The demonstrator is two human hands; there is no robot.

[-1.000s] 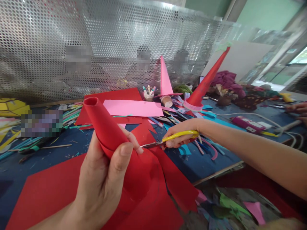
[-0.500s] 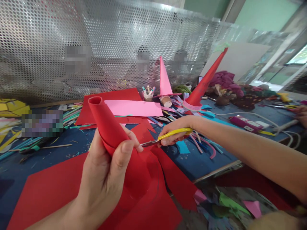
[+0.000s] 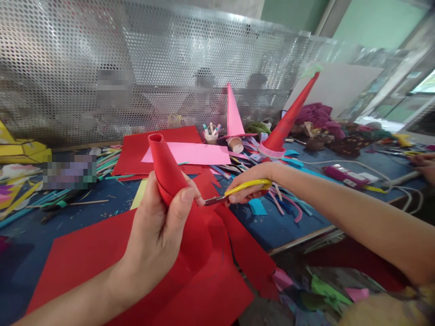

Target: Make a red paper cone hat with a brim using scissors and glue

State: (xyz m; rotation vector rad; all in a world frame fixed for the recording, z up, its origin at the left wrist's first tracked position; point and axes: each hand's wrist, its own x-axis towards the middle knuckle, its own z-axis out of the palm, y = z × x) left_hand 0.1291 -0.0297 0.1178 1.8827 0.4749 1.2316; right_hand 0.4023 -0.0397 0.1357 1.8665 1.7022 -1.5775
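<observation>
A red foam sheet (image 3: 199,246) is curled into a cone-like roll, and my left hand (image 3: 163,217) is closed around its upper part. My thumb presses on the near side of the roll. My right hand (image 3: 246,194) grips yellow-handled scissors (image 3: 253,184), their blades pointing left against the red foam beside my left fingertips. Part of the blades is hidden behind the foam and fingers. A drawn curved line shows on the lower part of the sheet. A narrower red piece (image 3: 249,253) hangs on the right, over the table edge.
Behind stand a pink cone hat (image 3: 234,113), a red cone hat (image 3: 292,115) and a cup of markers (image 3: 210,135). A pink sheet (image 3: 193,154) lies on red foam. A purple glue gun (image 3: 345,175) and another person's hand (image 3: 424,160) are at right. Scraps lie below the table edge.
The roll and my left hand have shifted slightly to the right in view. The scissors stay at the foam in my right hand, nearly unmoved. The whole view has turned a little.
</observation>
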